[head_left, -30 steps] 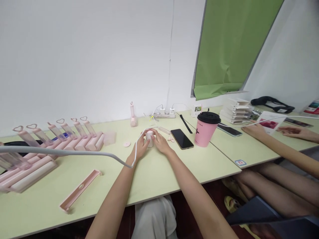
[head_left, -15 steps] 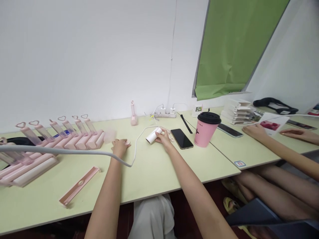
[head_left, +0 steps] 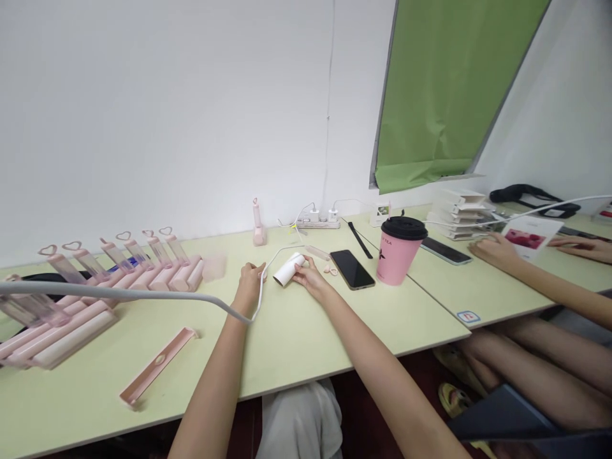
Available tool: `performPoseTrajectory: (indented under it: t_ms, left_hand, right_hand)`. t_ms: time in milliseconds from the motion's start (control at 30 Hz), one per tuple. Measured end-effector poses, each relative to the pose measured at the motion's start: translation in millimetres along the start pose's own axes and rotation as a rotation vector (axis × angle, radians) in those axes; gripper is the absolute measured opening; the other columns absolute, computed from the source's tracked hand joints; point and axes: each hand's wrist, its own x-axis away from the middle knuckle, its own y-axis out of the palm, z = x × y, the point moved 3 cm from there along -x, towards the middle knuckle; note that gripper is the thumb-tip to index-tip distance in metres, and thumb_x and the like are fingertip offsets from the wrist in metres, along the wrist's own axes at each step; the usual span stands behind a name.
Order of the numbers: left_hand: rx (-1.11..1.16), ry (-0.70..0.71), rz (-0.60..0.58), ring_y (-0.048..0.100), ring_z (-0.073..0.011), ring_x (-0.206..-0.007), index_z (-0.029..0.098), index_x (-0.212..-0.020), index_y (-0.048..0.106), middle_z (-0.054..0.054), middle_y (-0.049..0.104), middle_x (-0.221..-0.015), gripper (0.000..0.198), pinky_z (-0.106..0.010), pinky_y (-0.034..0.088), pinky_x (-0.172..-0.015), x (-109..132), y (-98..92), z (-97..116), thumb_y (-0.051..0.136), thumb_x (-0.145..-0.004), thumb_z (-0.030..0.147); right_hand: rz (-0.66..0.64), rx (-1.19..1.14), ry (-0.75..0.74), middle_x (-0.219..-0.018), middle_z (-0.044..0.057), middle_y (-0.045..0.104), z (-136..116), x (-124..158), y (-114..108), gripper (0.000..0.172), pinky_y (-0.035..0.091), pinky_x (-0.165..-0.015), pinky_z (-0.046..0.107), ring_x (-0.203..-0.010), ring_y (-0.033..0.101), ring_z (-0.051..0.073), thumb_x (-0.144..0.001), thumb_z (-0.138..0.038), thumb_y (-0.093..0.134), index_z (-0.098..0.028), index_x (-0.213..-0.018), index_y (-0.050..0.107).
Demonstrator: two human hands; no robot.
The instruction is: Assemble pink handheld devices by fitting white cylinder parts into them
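Note:
My right hand grips a small white cylinder that lies tilted on its side on the pale green table. My left hand rests just left of the cylinder with its fingers curled closed; what is in them is hidden. A white cable runs from the left edge across my left wrist and up toward the cylinder. A small pink clip lies right of my right hand.
A black phone and a pink cup with a black lid stand to the right. Pink roller parts line the left. A pink flat piece lies near the front edge. A power strip sits by the wall. Another person's hands rest at right.
My left hand left the cylinder, reached left to a small pink disc, then came back closed beside the cylinder; the disc no longer shows. My right hand tipped the cylinder onto its side.

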Motion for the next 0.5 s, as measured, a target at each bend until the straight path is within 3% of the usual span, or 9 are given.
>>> performPoseTrajectory:
  t_ms: [133,267,367,500]
  left_hand:
    - [-0.060,-0.037,0.129,0.051,-0.0235,-0.091,0.016,-0.088,0.062,-0.010,0.053,-0.093,0.022,-0.037,0.043,-0.079,-1,-9.7,16,0.045,-0.079,0.026]
    - [0.075,-0.085,0.339,0.054,-0.0214,-0.090,0.017,-0.097,0.058,-0.008,0.056,-0.095,0.026,-0.036,0.043,-0.081,-5,-13.1,29,0.050,-0.080,0.035]
    - [0.057,0.058,0.420,0.053,-0.0213,-0.096,0.019,-0.102,0.056,-0.008,0.058,-0.101,0.027,-0.036,0.039,-0.087,-1,-2.2,51,0.051,-0.081,0.036]
    - [-0.015,0.228,0.363,0.052,-0.0223,-0.100,0.020,-0.108,0.055,-0.009,0.060,-0.104,0.030,-0.037,0.036,-0.089,5,15.5,71,0.049,-0.083,0.035]
  right_hand:
    - [0.121,-0.143,0.016,-0.086,-0.002,0.056,0,0,-2,0.030,0.055,-0.071,0.033,-0.080,0.062,0.012,-0.074,-0.011,0.056,-0.024,-0.095,0.039]
    - [0.202,-0.235,0.066,-0.085,0.002,0.057,-4,-3,-9,0.015,0.056,-0.069,0.028,-0.083,0.061,0.013,-0.077,-0.011,0.053,-0.020,-0.086,0.045]
    - [0.173,-0.286,0.143,-0.083,0.007,0.059,-10,-2,-11,0.004,0.057,-0.066,0.026,-0.083,0.062,0.015,-0.082,-0.015,0.050,-0.016,-0.086,0.051]
    - [0.150,-0.331,0.182,-0.086,0.008,0.061,-15,3,-9,0.009,0.057,-0.066,0.025,-0.085,0.062,0.015,-0.086,-0.018,0.046,-0.015,-0.090,0.053]
